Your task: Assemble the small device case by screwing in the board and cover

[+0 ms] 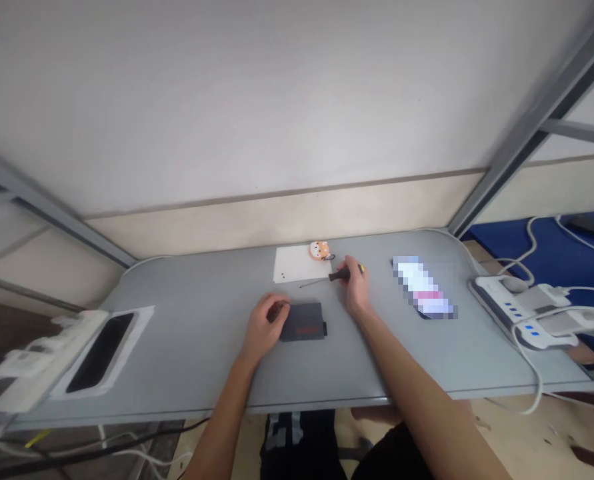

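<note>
One firm hold, one unclear

On a smooth grey tabletop (pixel 201 340), a flat, dark-grey rectangular box (pixel 301 320) lay just below the clock's centre. The bare left hand (pixel 267 322) met it at nine o'clock, fingers curled over its upper left corner; whether they pinched anything could not be told. Beyond the box, toward one o'clock, the bare right hand (pixel 355 283) was closed around a slim screwdriver with a black-and-yellow handle and thin metal shaft (pixel 341 274), its tip pointing toward nine o'clock, clear of the box.

The box looked light and stiff, probably smooth enough to skid. Its long edges at twelve and six o'clock seemed the best hold, sparing the small black tab (pixel 325 328) at three o'clock, possibly the fragile part. The screwdriver was likely light and rigid, best held by its thick handle.
</note>
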A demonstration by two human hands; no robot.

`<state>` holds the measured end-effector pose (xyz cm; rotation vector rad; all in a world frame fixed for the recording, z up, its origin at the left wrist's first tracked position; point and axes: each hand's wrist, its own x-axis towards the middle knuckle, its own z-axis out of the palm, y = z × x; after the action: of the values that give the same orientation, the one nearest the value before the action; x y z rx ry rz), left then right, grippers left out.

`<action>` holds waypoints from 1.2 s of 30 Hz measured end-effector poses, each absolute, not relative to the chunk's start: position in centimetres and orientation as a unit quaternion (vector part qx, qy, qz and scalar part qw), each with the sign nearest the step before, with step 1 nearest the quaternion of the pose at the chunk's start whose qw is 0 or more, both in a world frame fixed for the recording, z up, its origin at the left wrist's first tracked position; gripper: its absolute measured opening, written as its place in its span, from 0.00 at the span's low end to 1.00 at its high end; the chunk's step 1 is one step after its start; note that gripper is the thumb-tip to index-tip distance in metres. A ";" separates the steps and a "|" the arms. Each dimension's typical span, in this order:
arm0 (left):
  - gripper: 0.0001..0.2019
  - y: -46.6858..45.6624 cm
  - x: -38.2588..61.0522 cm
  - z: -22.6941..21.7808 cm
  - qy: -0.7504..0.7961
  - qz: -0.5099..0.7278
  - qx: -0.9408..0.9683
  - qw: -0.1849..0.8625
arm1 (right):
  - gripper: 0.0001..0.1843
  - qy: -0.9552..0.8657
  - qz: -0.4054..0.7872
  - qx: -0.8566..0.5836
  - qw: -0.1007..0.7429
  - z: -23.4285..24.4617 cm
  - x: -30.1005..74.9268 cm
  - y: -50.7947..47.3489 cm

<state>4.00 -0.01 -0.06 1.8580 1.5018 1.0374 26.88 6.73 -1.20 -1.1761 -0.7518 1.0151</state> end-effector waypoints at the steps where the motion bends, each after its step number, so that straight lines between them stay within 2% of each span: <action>1: 0.07 0.3 4.0 0.0 0.554 0.379 0.690 0.271 | 0.23 -0.324 0.450 -0.519 0.651 -1.1 26.8 6.6; 8: 0.14 3.5 4.4 0.5 0.556 0.286 0.725 0.289 | 0.22 -0.291 0.470 -0.520 0.650 -0.7 26.7 6.7; 16: 0.08 4.7 4.9 -0.4 0.499 0.330 0.743 0.299 | 0.21 -0.290 0.485 -0.514 0.645 -1.0 26.7 6.4; 27: 0.07 9.6 3.3 0.4 0.565 0.319 0.745 0.155 | 0.17 -0.212 0.496 -0.492 0.683 -1.2 26.9 7.0; 36: 0.08 11.0 2.5 -0.6 0.542 0.266 0.782 0.153 | 0.17 -0.200 0.515 -0.488 0.675 -0.5 26.5 6.9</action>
<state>2.50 11.05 -0.55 2.2441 1.5558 0.7630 26.48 6.86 -0.52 -1.0981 -0.4507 1.1583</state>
